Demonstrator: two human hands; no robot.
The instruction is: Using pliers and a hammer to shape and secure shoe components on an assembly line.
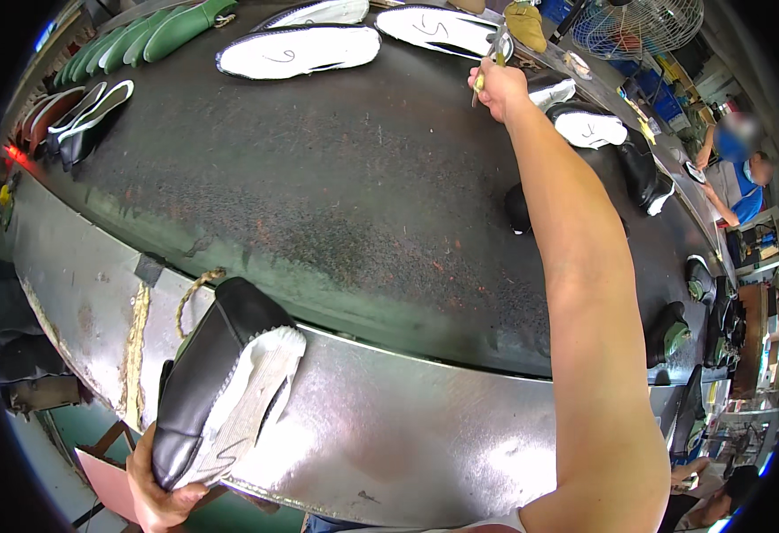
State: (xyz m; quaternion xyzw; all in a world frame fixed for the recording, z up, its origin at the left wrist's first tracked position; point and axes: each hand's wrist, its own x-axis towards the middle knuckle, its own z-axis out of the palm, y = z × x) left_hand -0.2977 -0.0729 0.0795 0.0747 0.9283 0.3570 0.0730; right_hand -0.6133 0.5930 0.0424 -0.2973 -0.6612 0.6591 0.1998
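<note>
A black shoe [210, 382] is held aslant, pale sole [245, 410] rightward — a metal tool [500, 41] held well beyond it.

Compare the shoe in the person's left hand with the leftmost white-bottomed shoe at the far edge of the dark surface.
The held shoe is tilted in the left hand, showing much black upper; the far shoe lies bottom up, showing only a thin dark edge. The held shoe's bottom looks creamier and streaked, the far shoe's whiter. Both have pale bottoms with a dark handwritten mark.
</note>
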